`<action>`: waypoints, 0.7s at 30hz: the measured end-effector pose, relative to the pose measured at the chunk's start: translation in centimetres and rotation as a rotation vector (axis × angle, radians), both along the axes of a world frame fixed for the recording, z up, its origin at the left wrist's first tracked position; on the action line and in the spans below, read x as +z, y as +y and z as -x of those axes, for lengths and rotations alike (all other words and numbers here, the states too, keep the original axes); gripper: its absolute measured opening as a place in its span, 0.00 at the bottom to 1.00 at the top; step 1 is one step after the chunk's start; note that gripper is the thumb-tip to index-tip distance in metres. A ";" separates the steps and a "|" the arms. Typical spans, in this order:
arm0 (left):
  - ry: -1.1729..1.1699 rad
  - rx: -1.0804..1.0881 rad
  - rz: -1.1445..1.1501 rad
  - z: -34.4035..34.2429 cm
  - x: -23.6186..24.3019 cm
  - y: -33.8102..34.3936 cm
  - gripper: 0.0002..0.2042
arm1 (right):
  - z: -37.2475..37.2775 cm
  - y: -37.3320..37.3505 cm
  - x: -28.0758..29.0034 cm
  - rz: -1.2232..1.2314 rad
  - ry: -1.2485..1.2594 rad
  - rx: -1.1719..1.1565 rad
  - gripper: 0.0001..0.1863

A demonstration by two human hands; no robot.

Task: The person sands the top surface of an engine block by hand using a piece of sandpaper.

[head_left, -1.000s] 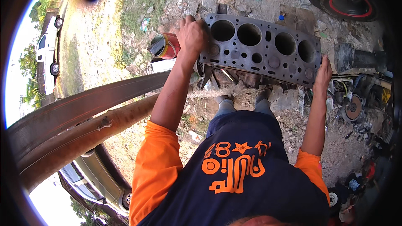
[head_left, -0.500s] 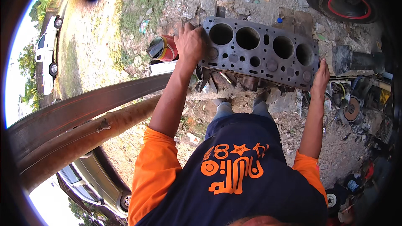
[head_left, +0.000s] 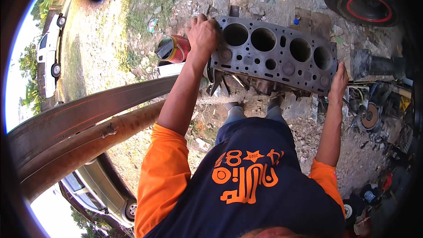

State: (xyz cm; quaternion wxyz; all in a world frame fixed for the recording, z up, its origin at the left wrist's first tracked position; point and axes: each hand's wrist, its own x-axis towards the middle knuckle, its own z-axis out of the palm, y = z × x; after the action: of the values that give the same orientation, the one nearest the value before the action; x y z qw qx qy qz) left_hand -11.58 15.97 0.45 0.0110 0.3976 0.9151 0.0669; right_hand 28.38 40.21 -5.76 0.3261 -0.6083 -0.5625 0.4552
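Note:
A grey metal engine block (head_left: 275, 57) lies in front of me, its flat top face towards me, with a row of several large round cylinder bores and many smaller holes. My left hand (head_left: 203, 37) is curled against the block's left end, knuckles up, fingertips partly hidden. At the opposite end, my right hand (head_left: 339, 79) grips the edge with its thumb showing; the other fingers are mostly hidden behind the block. Just left of my left hand stands a red and yellow bucket (head_left: 180, 49) with dark contents.
A rusty pipe (head_left: 101, 134) and a steel beam (head_left: 97, 101) run in from the left. Dark machine parts, including a round disc (head_left: 370, 117), lie at the right. A large tyre (head_left: 361, 0) stands at far right. Rubble covers the ground.
The engine block has shifted slightly to the right in the picture. My left hand has moved a little up and right with its end; my right hand stays at the right end.

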 end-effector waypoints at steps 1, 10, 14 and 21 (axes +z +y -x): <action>0.004 -0.008 -0.009 -0.3 -0.7 -0.3 0.12 | -0.1 0.1 -0.1 -0.018 0.007 -0.005 0.32; 0.002 -0.006 0.039 -0.2 -0.2 0.0 0.13 | -0.8 0.6 -1.2 0.026 0.132 -0.013 0.32; -0.049 0.007 -0.027 -1.7 -0.3 -1.4 0.12 | -0.8 0.7 -0.6 0.014 0.006 0.011 0.30; -0.028 -0.011 -0.032 -1.7 -0.3 -0.9 0.11 | -0.3 0.2 -0.5 -0.066 0.083 -0.022 0.28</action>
State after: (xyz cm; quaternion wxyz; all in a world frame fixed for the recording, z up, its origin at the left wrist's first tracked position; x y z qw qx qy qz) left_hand -9.84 15.06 0.12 0.0179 0.4019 0.9113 0.0872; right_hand 28.67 40.38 -6.23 0.3740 -0.5839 -0.5564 0.4577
